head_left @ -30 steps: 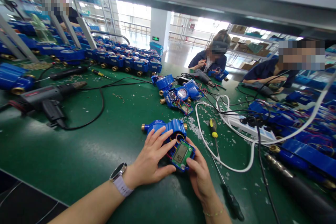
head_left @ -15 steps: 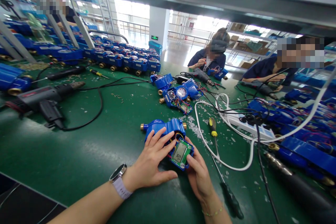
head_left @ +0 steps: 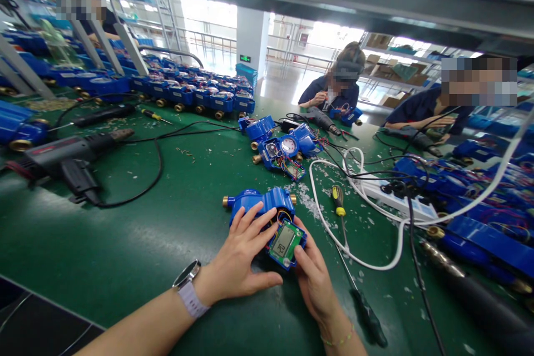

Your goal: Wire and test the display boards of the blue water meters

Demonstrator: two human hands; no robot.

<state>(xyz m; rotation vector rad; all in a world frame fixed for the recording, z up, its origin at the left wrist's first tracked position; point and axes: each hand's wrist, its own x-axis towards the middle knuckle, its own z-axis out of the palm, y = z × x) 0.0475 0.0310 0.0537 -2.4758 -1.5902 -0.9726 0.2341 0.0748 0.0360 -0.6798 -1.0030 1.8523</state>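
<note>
A blue water meter (head_left: pixel 261 200) with brass pipe ends lies on the green bench in front of me. Its display unit (head_left: pixel 285 243), a green circuit board with an LCD in a blue case, hangs out on wires toward me. My left hand (head_left: pixel 237 258) is spread, palm down, its fingertips resting over the meter body and close to the display's left edge. With thumb on the front and fingers behind, my right hand (head_left: pixel 315 272) grips the display unit by its right side. The screen shows digits, and the wires run up between the two parts.
A yellow-black screwdriver (head_left: pixel 338 203) and a dark-handled screwdriver (head_left: pixel 367 311) lie at right, beside a white power strip (head_left: pixel 396 200) and cables. Heat guns (head_left: pixel 70 158) lie left and right. Several blue meters (head_left: pixel 200 97) stand in rows behind. Co-workers (head_left: pixel 334 89) sit opposite.
Both hands stay nearly still on the meter and its display unit. The display unit has shifted very slightly to the left.
</note>
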